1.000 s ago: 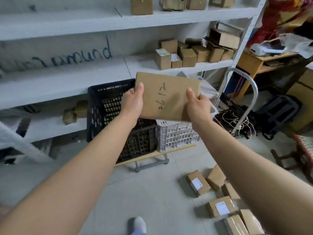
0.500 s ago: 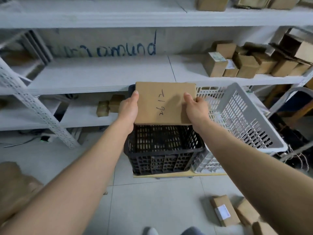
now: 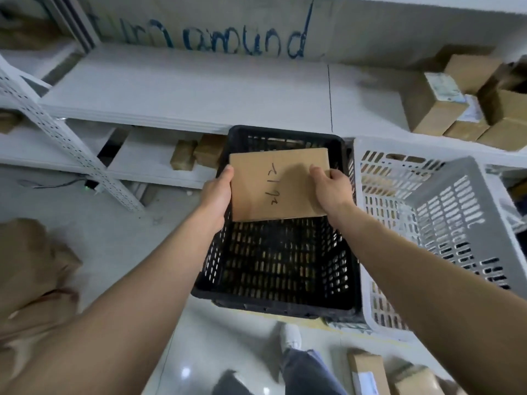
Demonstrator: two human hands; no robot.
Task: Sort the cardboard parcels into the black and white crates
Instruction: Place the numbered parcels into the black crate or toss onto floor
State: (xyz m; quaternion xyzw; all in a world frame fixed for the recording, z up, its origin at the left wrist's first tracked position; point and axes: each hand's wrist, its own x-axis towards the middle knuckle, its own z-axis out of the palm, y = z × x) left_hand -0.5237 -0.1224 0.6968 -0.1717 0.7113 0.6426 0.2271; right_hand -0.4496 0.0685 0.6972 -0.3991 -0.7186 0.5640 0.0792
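Observation:
A flat cardboard parcel point(image 3: 278, 185) with handwriting on its face hangs over the far half of the black crate point(image 3: 273, 305). My left hand point(image 3: 218, 192) grips its left edge, thumb on top. My right hand point(image 3: 330, 192) grips its right edge with fingers curled over the face. The white crate point(image 3: 445, 201) stands right beside the black one, touching it, with cardboard parcels showing through its slots. The black crate's bottom is dark and hard to read.
White metal shelving point(image 3: 188, 89) runs behind the crates, with several cardboard boxes point(image 3: 439, 109) at its right end. More parcels point(image 3: 368, 372) lie on the tiled floor at bottom right. A brown sack point(image 3: 31, 277) sits at left. My shoe point(image 3: 291, 336) is just before the black crate.
I have stepped closer and the view has tilted down. The parcel, held in both hands, has come lower and now sits over the black crate's opening.

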